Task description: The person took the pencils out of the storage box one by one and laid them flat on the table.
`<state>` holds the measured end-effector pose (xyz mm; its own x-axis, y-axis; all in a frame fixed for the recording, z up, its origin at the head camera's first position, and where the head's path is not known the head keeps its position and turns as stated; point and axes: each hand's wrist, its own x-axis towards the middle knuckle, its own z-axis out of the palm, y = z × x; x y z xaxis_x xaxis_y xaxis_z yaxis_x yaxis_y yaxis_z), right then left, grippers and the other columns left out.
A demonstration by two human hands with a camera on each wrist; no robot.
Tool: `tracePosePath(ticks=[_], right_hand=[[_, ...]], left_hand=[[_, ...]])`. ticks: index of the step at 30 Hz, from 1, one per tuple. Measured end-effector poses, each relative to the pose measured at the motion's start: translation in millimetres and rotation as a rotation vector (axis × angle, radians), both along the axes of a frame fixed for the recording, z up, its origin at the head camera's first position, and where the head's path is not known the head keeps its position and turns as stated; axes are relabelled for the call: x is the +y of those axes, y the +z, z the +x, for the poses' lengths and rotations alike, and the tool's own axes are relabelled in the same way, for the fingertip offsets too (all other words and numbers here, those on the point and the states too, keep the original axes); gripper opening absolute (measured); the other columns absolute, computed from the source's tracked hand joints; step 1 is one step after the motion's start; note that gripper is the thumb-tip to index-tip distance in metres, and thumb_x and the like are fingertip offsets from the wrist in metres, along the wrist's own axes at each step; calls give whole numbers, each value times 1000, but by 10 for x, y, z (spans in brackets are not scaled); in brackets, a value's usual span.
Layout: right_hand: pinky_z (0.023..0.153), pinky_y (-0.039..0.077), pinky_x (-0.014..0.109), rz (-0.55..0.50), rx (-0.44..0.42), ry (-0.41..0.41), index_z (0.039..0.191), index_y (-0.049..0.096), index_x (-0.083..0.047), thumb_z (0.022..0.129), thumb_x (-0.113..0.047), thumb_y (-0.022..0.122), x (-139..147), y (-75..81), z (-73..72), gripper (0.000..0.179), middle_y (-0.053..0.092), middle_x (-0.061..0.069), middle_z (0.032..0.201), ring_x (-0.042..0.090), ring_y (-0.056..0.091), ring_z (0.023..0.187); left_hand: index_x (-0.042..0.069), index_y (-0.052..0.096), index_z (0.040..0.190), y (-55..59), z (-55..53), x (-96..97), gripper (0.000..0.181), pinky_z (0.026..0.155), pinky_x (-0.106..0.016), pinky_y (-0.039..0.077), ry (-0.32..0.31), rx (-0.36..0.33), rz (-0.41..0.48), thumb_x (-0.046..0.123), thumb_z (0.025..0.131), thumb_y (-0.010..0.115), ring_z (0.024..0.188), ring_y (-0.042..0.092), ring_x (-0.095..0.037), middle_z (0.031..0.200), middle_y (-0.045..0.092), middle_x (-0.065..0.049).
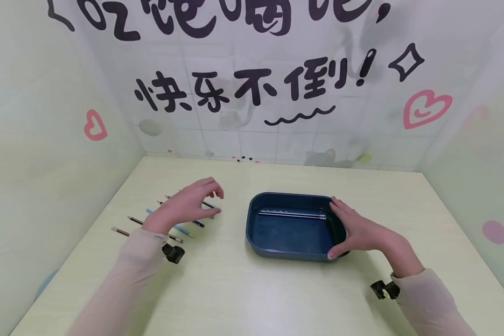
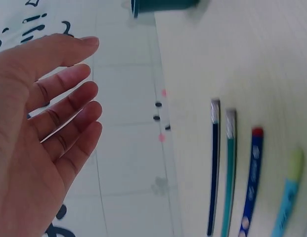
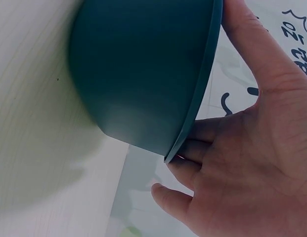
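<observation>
My left hand (image 1: 185,203) hovers over a row of pencils on the left of the table, fingers loosely bent and nothing in them. In the left wrist view, a black pencil (image 2: 214,168), a green pencil (image 2: 229,173), a dark blue pencil (image 2: 251,182) and a light blue stick with a yellow-green end (image 2: 289,197) lie apart from the hand. My right hand (image 1: 361,228) grips the right end of a dark blue-green box (image 1: 285,255), its fingers and thumb at the rim. Along the box's back wall lies a slim pencil (image 1: 291,214).
The pale wooden table (image 1: 243,298) meets a printed white backdrop (image 1: 252,140) behind and at both sides. More pencils, among them a brown one (image 1: 120,231), lie partly under the left forearm. Small black devices are strapped to both wrists.
</observation>
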<state>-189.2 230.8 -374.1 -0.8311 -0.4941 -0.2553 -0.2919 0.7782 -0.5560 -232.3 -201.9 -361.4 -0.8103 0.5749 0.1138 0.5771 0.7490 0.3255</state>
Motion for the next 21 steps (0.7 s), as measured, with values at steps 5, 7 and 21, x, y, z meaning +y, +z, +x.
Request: tracePosePath(ticks=[5,7,21], right_hand=[[115,19,70,4,-1,4,157,7,6,69,-48,87,-4,0,-9,131,-3,26,165,52,1,150],[115,19,70,9,3,6,156,7,6,69,-48,87,-4,1,-11,131,-2,26,165,52,1,150],[115,19,70,7,4,6,156,8,6,69,-48,88,-3,15,-6,130,-2,27,165,52,3,150]], left_hand=[[14,62,109,12,-96,250,28,91,-37,52,-42,-27,-1,24,87,75,103,59,-20,112,60,0],[14,62,109,31,-133,331,27,92,-36,52,-60,-31,3,24,87,75,102,59,-19,112,60,0],[8,62,114,75,-260,839,32,96,-36,51,-195,-83,45,21,87,75,105,61,-23,116,60,-3]])
